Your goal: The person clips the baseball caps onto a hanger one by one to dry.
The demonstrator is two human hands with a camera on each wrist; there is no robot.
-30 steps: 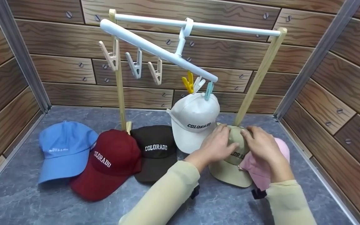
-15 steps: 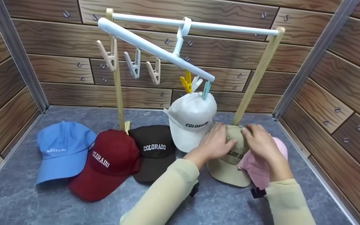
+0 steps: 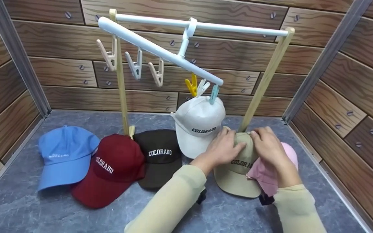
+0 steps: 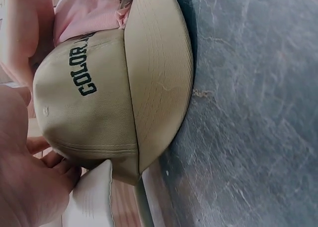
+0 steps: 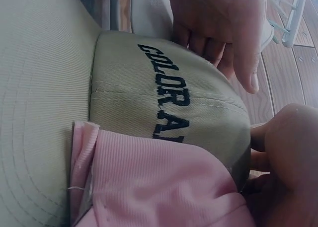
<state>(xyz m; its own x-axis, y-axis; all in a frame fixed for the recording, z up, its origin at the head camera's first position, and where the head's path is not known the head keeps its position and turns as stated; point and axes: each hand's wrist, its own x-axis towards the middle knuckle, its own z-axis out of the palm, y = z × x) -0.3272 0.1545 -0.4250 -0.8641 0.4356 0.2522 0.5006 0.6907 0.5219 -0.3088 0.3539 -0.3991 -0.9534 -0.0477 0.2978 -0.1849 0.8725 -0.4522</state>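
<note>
A khaki baseball cap [image 3: 238, 183] with dark lettering sits on the grey surface between both hands. My left hand [image 3: 221, 147] holds its left side, fingers bent round behind the crown in the left wrist view. On the other side, my right hand [image 3: 267, 145] grips the crown near its top, the fingers reaching behind it in the right wrist view. A pink cap [image 5: 164, 182] overlaps the khaki cap's right side, beneath my right forearm. Just left of my left hand, a white cap [image 3: 201, 118] hangs from a teal clothespin [image 3: 214, 94].
Over the caps, a tilted white clip hanger [image 3: 160, 50] hooks onto a rod [image 3: 238, 29] between wooden posts. Several unused clips [image 3: 134, 64] dangle at its left. Blue [image 3: 65, 152], maroon [image 3: 112, 165] and black [image 3: 157, 158] caps rest at the left. Wood-patterned walls enclose the surface.
The khaki cap has come slightly toward me, its brim lower in the head view and more of its lettering showing. Both hands remain on it. The hanger's left end has swung slightly.
</note>
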